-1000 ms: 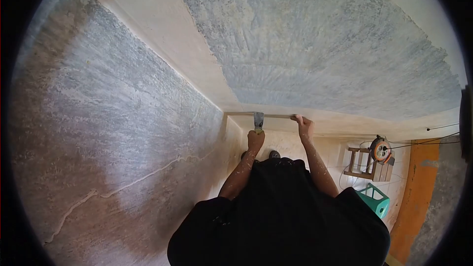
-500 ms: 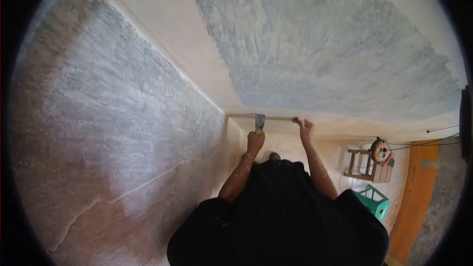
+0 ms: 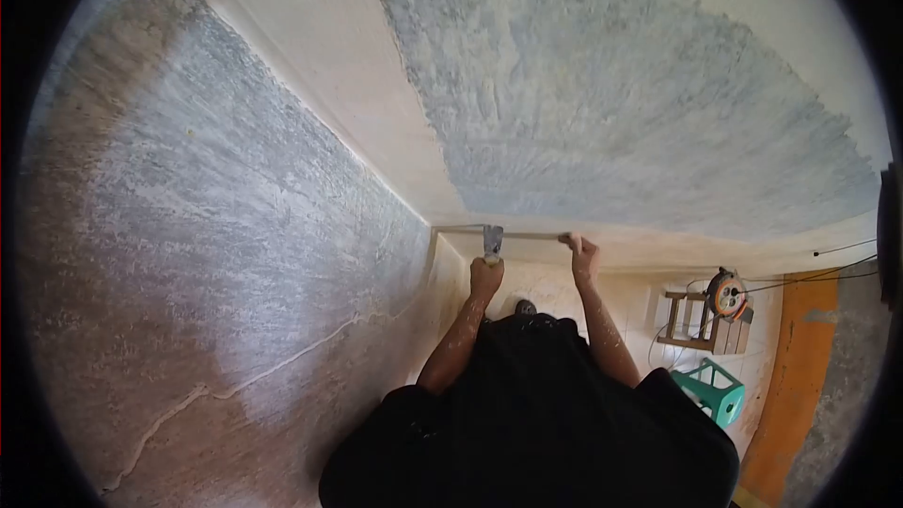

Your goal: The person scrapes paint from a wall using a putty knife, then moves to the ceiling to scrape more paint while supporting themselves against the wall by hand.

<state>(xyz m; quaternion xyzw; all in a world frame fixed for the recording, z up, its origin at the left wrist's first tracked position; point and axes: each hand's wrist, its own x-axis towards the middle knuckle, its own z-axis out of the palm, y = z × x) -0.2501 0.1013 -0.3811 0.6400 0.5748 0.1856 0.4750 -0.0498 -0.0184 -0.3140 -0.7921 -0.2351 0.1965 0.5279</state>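
Observation:
My left hand (image 3: 486, 275) is closed around the handle of a putty knife (image 3: 493, 241), its grey blade pointing away from me. That blade overlaps a long thin dark strip (image 3: 536, 235), which runs along the lower part of the far wall from near the corner. At the strip's right end, my right hand (image 3: 585, 256) pinches it with bent fingers. Above both hands, a rough grey-blue patch (image 3: 602, 113) covers much of the cream far wall (image 3: 339, 103). White specks dot both forearms.
On the left stands a rough grey wall (image 3: 263, 226) with a pale crack line (image 3: 282, 357). To the right are an orange-rimmed cable reel (image 3: 728, 295), a wooden stool (image 3: 685, 320) and a green plastic stool (image 3: 720, 395). Cables (image 3: 800, 275) stretch across to the right edge.
The view has shifted slightly, so the walls sit a little lower. The putty knife has slid slightly left along the strip. Both hands keep their hold.

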